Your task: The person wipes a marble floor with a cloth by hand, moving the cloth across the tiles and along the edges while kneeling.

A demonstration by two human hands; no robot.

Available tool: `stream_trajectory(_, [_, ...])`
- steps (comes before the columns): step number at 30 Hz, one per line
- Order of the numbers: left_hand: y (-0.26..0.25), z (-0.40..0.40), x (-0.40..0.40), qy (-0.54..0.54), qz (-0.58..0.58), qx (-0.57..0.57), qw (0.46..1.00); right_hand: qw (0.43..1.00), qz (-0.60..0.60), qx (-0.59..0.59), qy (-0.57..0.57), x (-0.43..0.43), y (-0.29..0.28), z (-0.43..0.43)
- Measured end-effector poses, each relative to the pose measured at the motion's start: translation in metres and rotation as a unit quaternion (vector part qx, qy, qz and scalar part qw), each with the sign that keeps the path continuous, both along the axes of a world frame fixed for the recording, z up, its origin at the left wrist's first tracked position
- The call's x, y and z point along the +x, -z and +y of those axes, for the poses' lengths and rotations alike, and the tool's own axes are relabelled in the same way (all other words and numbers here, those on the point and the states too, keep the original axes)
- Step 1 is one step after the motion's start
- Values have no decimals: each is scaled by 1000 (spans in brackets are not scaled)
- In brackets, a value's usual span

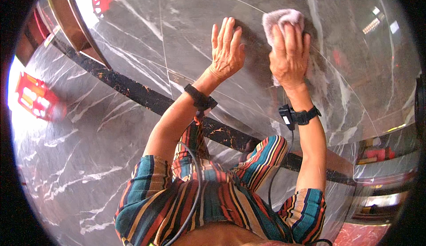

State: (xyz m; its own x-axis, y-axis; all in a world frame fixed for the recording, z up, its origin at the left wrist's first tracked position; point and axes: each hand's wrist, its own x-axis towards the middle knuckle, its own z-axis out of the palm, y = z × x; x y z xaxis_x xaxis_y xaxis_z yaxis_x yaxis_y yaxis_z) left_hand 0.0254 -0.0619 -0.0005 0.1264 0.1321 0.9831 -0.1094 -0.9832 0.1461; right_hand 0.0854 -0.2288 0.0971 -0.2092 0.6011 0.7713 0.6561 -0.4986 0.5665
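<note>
Grey marble-patterned tiles [186, 23] with white veins lie before me. My right hand [290, 54] presses a pale pinkish cloth [281, 17] flat against them, its fingers over the fabric. The cloth bunches above the fingertips, and a bit of it shows beside the wrist. To the left, my left hand [228, 51] holds nothing; its fingers are extended, with the thumb out to the side. Whether its palm touches the tiles cannot be told. Each wrist wears a black strap with a small device.
A black strip with gold veining [133, 92] crosses between the tiled surface and the grey marbled floor [83, 166]. At the upper left stands a brown panel edge [78, 23]. Red and dark objects lie at the right rim. Cables run from the wrist devices along my body.
</note>
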Motion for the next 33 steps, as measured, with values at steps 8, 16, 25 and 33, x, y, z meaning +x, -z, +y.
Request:
stream_trajectory(8, [-41, -33, 26, 3, -23, 94, 995, 986, 1, 84, 144, 30, 40, -158])
stream_trajectory(16, [-38, -47, 42, -18, -25, 94, 995, 959, 85, 187, 195, 40, 73, -202])
stream_trajectory(25, [-29, -44, 47, -34, -13, 108, 993, 974, 159, 137, 85, 9, 68, -82])
stream_trajectory(33, [-27, -44, 47, -40, 21, 92, 995, 993, 73, 70, 55, 2, 58, -52])
